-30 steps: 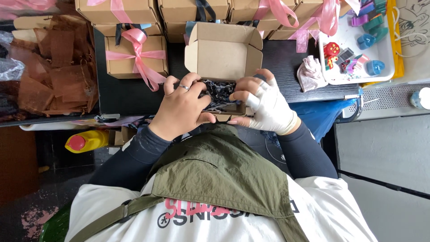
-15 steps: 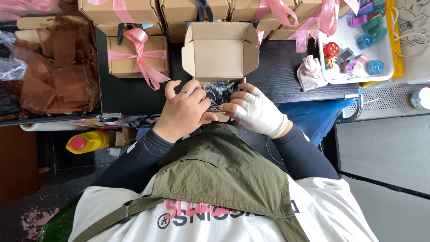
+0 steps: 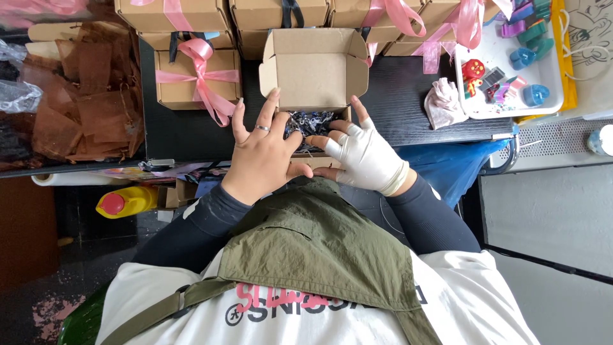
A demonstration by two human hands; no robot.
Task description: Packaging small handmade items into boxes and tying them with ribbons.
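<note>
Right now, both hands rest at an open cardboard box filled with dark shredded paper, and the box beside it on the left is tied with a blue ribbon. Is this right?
Not quite. The head view shows the closed box tied with a pink ribbon, not blue. The rest holds: the left hand and the right hand rest at the open cardboard box filled with dark shredded paper.

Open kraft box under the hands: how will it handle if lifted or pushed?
The open cardboard box probably is light; it holds only shredded paper filler. Its raised lid likely flops when lifted. Pushed on the black tabletop, it likely slides, not tips.
</note>
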